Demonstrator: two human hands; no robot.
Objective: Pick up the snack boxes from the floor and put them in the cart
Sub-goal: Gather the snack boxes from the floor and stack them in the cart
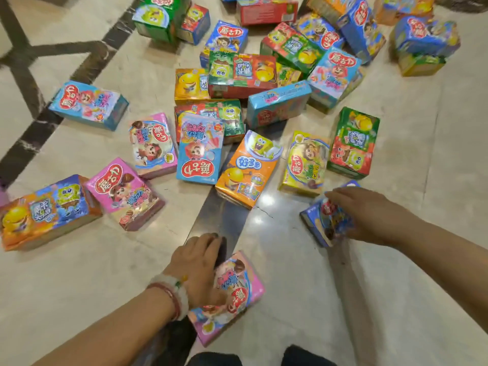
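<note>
Marble floor [303, 286] strewn with snack boxes. Left hand [196, 262] curled on pink box [232, 294], right hand [369, 215] clamped on blue box [324, 225]; light, stiff cardboard, best gripped across narrow sides.

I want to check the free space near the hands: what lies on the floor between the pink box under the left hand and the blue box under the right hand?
In the head view, only bare glossy floor lies between the pink box and the blue box.

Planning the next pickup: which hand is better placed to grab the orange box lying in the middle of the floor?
Probably the left. The left hand sits just below the orange box, though its grip holds a pink box. The right hand is off to the side, gripping a blue box.
</note>
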